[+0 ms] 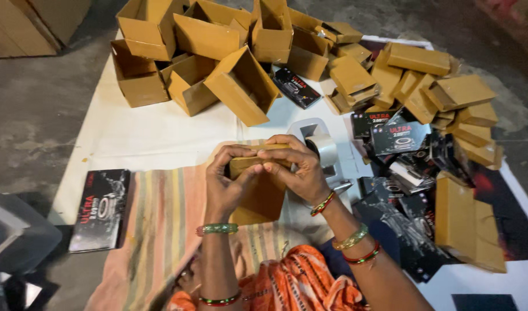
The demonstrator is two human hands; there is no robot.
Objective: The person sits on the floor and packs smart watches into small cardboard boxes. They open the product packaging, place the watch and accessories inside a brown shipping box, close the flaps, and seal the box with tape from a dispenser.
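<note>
Both of my hands hold one small brown cardboard box [258, 193] over a striped cloth. My left hand [225, 184] grips its left side with the fingers curled over the top flap. My right hand [295, 167] presses on the top and right side. Bangles circle both wrists. A grey tape dispenser [320, 144] lies just beyond my right hand.
Open brown cartons [195, 57] are heaped at the back on a white sheet [137, 132]. Closed brown boxes [425, 86] and black printed boxes [399, 138] pile up on the right. One flat black box [100, 210] lies at the left. Concrete floor surrounds the sheet.
</note>
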